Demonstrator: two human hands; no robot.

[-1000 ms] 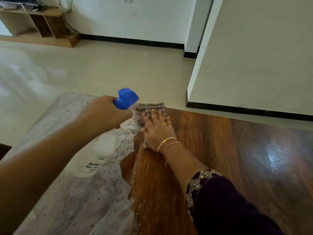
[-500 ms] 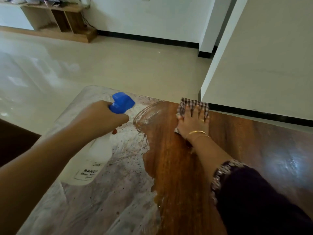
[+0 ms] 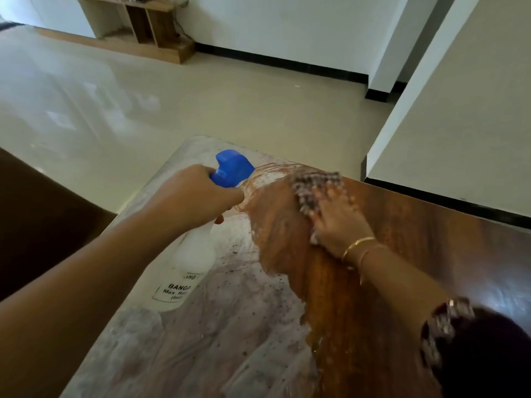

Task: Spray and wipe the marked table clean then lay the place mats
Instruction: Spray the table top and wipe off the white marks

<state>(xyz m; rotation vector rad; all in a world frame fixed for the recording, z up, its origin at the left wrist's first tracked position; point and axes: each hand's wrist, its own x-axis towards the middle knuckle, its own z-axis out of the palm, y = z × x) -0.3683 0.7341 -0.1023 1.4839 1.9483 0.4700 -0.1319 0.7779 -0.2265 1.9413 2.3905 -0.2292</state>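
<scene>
Soft daylight, seemingly motion-blurred right hand

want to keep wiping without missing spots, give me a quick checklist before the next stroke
1. Cloth under the wiping hand: ok, the right hand presses the checked cloth flat on the table.
2. Bottle secure: ok, the left hand grips the spray bottle just below its blue head.
3. Right part of the table wiped: ok, bare glossy wood shows there.
4. Left part clean: not ok, grey film and dark specks cover it.
5. Place mats ready: cannot tell, none in view.
</scene>
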